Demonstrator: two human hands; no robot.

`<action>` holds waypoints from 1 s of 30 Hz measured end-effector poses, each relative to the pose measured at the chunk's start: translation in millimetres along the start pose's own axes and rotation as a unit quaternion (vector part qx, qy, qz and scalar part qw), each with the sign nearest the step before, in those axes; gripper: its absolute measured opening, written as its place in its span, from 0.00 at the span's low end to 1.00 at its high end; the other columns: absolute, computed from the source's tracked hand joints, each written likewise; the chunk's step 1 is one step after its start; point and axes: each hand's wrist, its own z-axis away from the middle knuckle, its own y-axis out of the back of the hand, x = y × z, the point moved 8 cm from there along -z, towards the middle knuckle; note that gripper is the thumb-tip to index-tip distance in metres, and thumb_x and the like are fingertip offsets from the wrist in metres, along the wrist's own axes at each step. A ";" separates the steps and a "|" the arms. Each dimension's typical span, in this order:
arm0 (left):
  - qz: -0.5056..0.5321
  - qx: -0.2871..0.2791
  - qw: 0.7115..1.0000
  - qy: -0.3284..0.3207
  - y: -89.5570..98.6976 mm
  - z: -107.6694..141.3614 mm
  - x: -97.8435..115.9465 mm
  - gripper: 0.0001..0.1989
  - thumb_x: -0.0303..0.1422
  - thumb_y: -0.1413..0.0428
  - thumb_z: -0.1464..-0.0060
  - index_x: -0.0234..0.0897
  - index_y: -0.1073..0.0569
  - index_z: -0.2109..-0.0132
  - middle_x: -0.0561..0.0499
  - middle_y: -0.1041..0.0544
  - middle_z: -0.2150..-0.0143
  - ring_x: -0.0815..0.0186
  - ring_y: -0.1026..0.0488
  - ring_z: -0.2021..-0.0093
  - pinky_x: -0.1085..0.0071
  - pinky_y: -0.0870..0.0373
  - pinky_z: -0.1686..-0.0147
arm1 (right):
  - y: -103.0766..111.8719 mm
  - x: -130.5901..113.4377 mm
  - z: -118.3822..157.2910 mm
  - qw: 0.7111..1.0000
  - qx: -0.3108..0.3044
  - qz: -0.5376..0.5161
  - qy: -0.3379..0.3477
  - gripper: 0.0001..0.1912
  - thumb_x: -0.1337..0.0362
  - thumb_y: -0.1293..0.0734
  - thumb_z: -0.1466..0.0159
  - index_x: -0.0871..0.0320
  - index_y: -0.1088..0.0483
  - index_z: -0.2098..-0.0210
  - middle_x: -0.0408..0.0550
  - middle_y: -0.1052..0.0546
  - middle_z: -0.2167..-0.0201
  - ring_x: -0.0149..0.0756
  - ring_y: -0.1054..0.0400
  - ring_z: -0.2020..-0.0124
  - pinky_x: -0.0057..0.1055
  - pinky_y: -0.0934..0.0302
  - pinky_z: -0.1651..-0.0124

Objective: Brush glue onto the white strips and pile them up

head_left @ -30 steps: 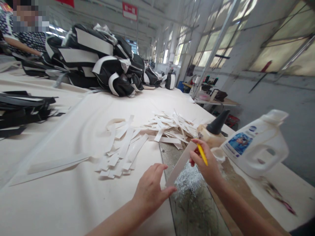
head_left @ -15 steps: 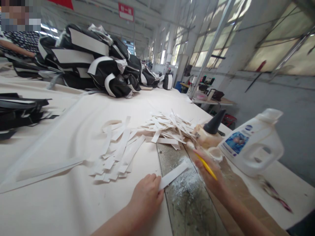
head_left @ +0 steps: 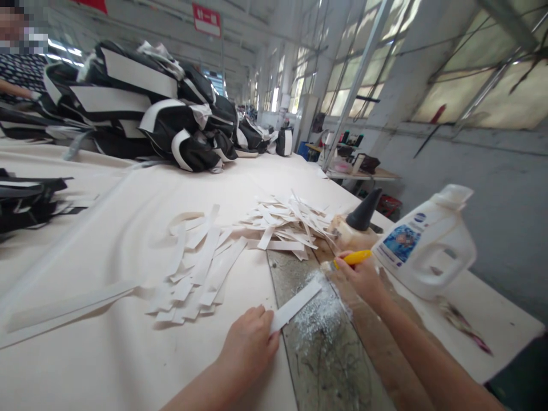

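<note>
Both forearms enter from the lower edge of the frame and are bare up to that edge; no sleeve, cuff or glove is visible on either. The left hand (head_left: 250, 348), at lower centre, carries no ring, watch or band on the parts shown. The right hand (head_left: 363, 277), right of centre, is likewise unadorned, wrist bare. Fingernails appear short and unpainted where visible. No markings or dressings noted on either arm.
</note>
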 end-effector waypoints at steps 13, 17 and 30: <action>-0.009 0.005 1.000 -0.008 -0.3 1.4 0.3 0.06 0.31 0.52 0.47 0.38 0.30 0.66 0.50 0.28 0.65 0.62 0.32 0.62 0.69 0.37 0.62 | -22.3 24.4 11.1 0.992 -0.073 -0.066 -0.083 0.13 0.54 0.38 0.50 0.59 0.31 0.74 0.39 0.37 0.85 0.29 0.44 0.82 0.25 0.49 0.79; -0.004 0.002 1.000 -0.001 -1.6 0.1 -1.0 0.06 0.30 0.51 0.47 0.38 0.30 0.66 0.50 0.28 0.65 0.63 0.31 0.62 0.70 0.37 0.61 | 0.5 7.3 7.6 0.997 -0.011 -0.039 -0.060 0.13 0.53 0.36 0.50 0.58 0.31 0.75 0.40 0.34 0.82 0.30 0.42 0.80 0.26 0.48 0.78; -0.005 0.000 1.000 -0.003 -0.3 -0.5 0.7 0.06 0.31 0.52 0.47 0.38 0.30 0.66 0.50 0.28 0.65 0.63 0.31 0.62 0.70 0.37 0.61 | -8.5 -8.3 4.3 0.999 -0.016 0.033 0.018 0.13 0.54 0.39 0.45 0.57 0.32 0.77 0.43 0.31 0.81 0.35 0.37 0.77 0.29 0.44 0.73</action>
